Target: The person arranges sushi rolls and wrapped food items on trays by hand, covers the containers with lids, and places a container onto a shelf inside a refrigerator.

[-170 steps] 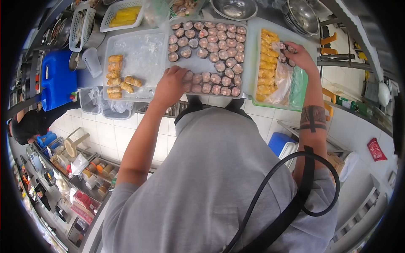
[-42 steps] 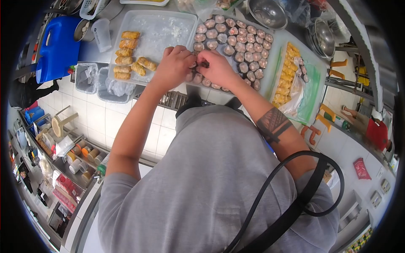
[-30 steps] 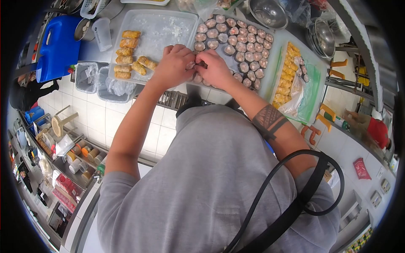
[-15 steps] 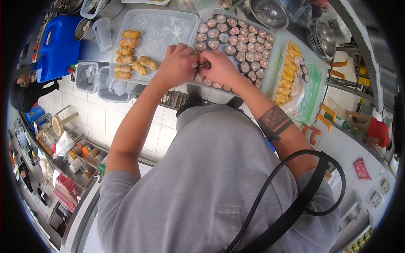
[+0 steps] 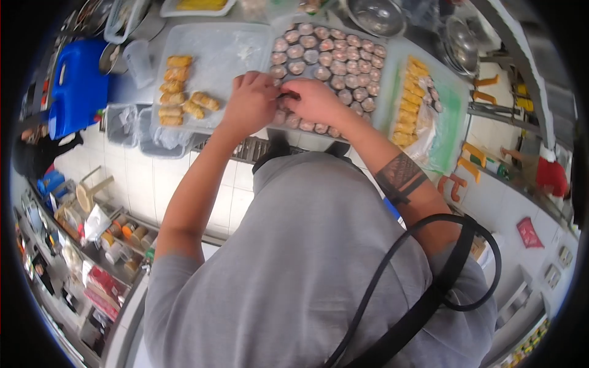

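Observation:
My left hand (image 5: 251, 103) and my right hand (image 5: 316, 103) meet over the seam between two trays, fingers bent and pinched together. Between the fingertips shows a small dark-wrapped roll (image 5: 291, 95), mostly covered by the fingers. Beside and beyond my right hand, a tray holds rows of round dark-wrapped rolls (image 5: 338, 67) with pinkish filling on top. To the left of my left hand is a translucent tray (image 5: 211, 55) dusted with white bits. Several golden wrapped rolls (image 5: 174, 84) line its left side, and two lie loose near its front edge.
On the right stands a green-lined tray (image 5: 451, 132) with yellow rolls (image 5: 407, 104) and a plastic sheet. Metal bowls (image 5: 375, 17) sit at the back. A blue jug (image 5: 76, 86), a clear cup (image 5: 138, 63) and lined bins (image 5: 161, 136) are at left. People stand at both far sides.
The view has shifted slightly, so the trays appear further left. My hands stay together around the dark-wrapped roll, with small finger changes.

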`<action>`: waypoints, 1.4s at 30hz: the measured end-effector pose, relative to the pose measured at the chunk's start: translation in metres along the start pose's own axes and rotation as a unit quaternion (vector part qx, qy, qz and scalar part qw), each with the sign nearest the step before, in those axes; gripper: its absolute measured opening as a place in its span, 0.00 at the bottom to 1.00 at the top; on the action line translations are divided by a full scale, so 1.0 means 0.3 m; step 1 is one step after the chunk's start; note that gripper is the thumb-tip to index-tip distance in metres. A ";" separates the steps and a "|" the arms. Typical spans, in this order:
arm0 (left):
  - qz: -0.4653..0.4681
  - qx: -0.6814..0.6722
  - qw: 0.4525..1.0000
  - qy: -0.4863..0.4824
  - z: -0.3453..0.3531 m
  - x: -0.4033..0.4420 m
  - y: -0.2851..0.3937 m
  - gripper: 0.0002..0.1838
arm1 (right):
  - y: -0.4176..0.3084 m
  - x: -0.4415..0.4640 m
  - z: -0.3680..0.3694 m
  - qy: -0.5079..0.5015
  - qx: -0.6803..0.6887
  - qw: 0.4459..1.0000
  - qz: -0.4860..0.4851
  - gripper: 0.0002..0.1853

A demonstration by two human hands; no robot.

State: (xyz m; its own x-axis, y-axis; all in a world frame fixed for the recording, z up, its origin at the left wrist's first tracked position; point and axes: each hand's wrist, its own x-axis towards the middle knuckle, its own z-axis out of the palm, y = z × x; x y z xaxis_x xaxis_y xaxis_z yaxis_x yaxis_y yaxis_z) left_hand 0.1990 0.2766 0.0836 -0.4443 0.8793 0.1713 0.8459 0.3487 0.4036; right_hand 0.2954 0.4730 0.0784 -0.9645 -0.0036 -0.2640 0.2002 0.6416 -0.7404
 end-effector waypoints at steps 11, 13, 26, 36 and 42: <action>-0.046 -0.095 0.988 0.113 -0.003 0.006 0.165 0.11 | 0.457 -0.588 -0.616 0.428 -0.146 0.859 0.239 0.22; -0.065 -0.100 0.985 0.123 -0.004 0.013 0.178 0.11 | 0.673 -0.689 -0.688 0.322 -0.209 0.880 0.280 0.26; 0.024 -0.112 0.993 -0.026 0.103 0.088 0.231 0.17 | 0.737 -0.644 -0.699 0.210 -0.010 0.939 0.271 0.35; 0.011 -0.093 0.987 -0.128 0.125 0.077 0.241 0.21 | 0.799 -0.656 -0.685 0.256 -0.196 0.922 0.213 0.31; -0.013 -0.123 0.991 -0.054 0.063 0.062 0.226 0.20 | 0.762 -0.732 -0.711 0.345 0.238 0.858 0.295 0.24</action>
State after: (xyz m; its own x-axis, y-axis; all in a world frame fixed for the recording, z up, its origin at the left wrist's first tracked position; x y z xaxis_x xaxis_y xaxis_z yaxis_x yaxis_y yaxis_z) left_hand 0.2537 0.3226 0.0972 -0.4203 0.9049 0.0666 0.7307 0.2940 0.6161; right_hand 0.5163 0.7841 0.0991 -0.5100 0.7752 -0.3728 0.5784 -0.0118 -0.8157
